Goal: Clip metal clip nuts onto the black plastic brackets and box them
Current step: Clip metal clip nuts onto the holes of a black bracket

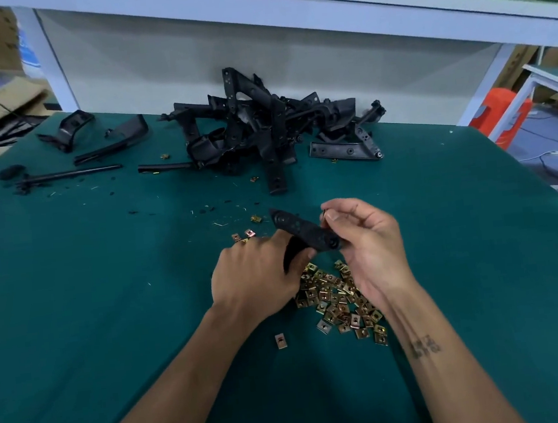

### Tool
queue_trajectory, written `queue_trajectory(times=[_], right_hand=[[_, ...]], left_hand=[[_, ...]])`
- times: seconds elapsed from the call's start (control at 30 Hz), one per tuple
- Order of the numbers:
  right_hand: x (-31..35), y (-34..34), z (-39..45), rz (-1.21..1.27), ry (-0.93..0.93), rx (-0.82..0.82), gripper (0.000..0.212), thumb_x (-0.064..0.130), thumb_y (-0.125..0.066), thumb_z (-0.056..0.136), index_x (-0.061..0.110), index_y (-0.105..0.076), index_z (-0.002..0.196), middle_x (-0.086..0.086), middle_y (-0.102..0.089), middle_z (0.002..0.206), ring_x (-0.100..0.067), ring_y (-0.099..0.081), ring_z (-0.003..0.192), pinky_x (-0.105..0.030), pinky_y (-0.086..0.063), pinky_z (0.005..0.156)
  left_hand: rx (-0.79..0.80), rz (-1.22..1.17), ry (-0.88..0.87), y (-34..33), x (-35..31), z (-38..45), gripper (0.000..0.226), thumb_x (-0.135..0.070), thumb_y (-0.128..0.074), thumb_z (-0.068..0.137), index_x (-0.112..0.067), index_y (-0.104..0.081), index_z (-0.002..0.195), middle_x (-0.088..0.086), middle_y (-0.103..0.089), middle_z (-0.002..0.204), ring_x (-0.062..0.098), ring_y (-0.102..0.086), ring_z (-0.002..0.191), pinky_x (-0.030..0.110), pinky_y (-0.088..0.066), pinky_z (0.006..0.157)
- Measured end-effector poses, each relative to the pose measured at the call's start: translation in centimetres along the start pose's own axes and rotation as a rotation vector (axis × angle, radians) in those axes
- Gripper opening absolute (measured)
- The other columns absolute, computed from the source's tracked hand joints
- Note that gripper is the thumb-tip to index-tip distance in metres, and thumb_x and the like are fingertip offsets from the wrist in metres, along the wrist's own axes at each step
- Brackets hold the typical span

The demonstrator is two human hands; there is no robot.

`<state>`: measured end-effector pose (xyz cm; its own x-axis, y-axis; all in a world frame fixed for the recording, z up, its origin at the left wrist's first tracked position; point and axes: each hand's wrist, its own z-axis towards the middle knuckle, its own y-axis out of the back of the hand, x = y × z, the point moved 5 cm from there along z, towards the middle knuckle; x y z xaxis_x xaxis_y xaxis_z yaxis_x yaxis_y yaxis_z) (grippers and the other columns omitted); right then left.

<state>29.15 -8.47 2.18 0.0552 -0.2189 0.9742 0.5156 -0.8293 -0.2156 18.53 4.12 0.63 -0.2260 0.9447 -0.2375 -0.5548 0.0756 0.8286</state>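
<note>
Meanwhile the left hand [257, 279] grips a black plastic bracket [303, 231] above the green felt table [107, 298], and the right hand [364, 236] pinches something small at its far edge, too hidden to name. Beneath both lies a heap of brass-coloured metal clip nuts [340, 303]. Behind, a tangled pile of black brackets [262, 127] rests against the white shelf frame [285, 21]
</note>
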Motion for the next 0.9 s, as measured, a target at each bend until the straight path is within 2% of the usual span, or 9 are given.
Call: queue_trajectory(times=[0.1,0.27,0.37,0.53,0.7,0.83,0.9], right_hand=[[-0.1,-1.0,-0.7,0.067,0.006,-0.020,0.015,-0.007,-0.067,0.090,0.004,-0.076,0.093,-0.007,-0.074,0.082,-0.015,-0.069,0.081,-0.032,-0.056,0.081],[-0.1,-1.0,-1.0,0.070,0.084,-0.107,0.022,-0.008,-0.071,0.088,0.013,-0.079,0.083,-0.009,-0.074,0.083,-0.019,-0.069,0.083,-0.033,-0.055,0.083],[-0.6,-1.0,-1.2,0.122,0.085,-0.152,0.022,-0.005,-0.072,0.089,0.015,-0.080,0.083,-0.006,-0.074,0.083,-0.017,-0.070,0.085,-0.033,-0.055,0.087],[-1.3,-1.1,-1.3,0.155,0.076,-0.249,0.023,-0.001,-0.074,0.089,0.019,-0.082,0.079,-0.005,-0.076,0.084,-0.015,-0.072,0.086,-0.031,-0.054,0.089],[-1.3,-1.0,-1.1,0.189,0.050,-0.159,0.026,-0.004,-0.072,0.090,0.016,-0.081,0.077,-0.005,-0.076,0.083,-0.015,-0.071,0.083,-0.026,-0.057,0.084],[-1.2,-0.6,-0.9,0.056,0.105,-0.150,0.028,-0.005,-0.071,0.090,0.017,-0.077,0.074,-0.002,-0.073,0.078,-0.013,-0.068,0.079,-0.029,-0.055,0.081],[-1.0,-0.5,-1.1,-0.076,0.209,-0.172,0.024,-0.003,-0.070,0.089,0.017,-0.073,0.076,0.004,-0.073,0.077,-0.009,-0.066,0.076,-0.025,-0.053,0.076]], left_hand=[[0.030,0.000,0.025,-0.3,0.2,0.1,0.053,-0.070,-0.034,0.095,-0.029,-0.063,0.112,0.002,-0.065,0.068,0.032,-0.066,0.062,0.031,-0.033,0.054],[0.050,-0.021,0.046,-0.3,0.4,0.1,0.053,-0.072,-0.033,0.096,-0.032,-0.062,0.116,0.002,-0.064,0.067,0.031,-0.066,0.063,0.032,-0.036,0.054],[0.051,-0.035,0.048,-0.2,0.4,0.2,0.050,-0.071,-0.035,0.096,-0.034,-0.061,0.118,0.003,-0.064,0.069,0.032,-0.066,0.066,0.033,-0.034,0.055],[0.059,-0.017,0.038,-0.4,0.4,0.3,0.058,-0.073,-0.026,0.094,-0.033,-0.062,0.119,0.006,-0.066,0.073,0.034,-0.066,0.070,0.034,-0.034,0.055],[0.055,-0.017,0.046,-0.5,0.5,0.3,0.059,-0.073,-0.027,0.095,-0.032,-0.063,0.115,0.006,-0.067,0.073,0.034,-0.066,0.070,0.034,-0.036,0.055],[0.053,-0.036,0.057,-0.5,0.5,0.3,0.069,-0.078,-0.016,0.092,-0.033,-0.064,0.111,0.006,-0.066,0.072,0.034,-0.065,0.069,0.034,-0.035,0.055],[0.054,-0.045,0.051,-0.4,0.5,0.4,0.069,-0.078,-0.015,0.091,-0.033,-0.065,0.108,0.006,-0.065,0.070,0.035,-0.065,0.068,0.034,-0.034,0.054]])
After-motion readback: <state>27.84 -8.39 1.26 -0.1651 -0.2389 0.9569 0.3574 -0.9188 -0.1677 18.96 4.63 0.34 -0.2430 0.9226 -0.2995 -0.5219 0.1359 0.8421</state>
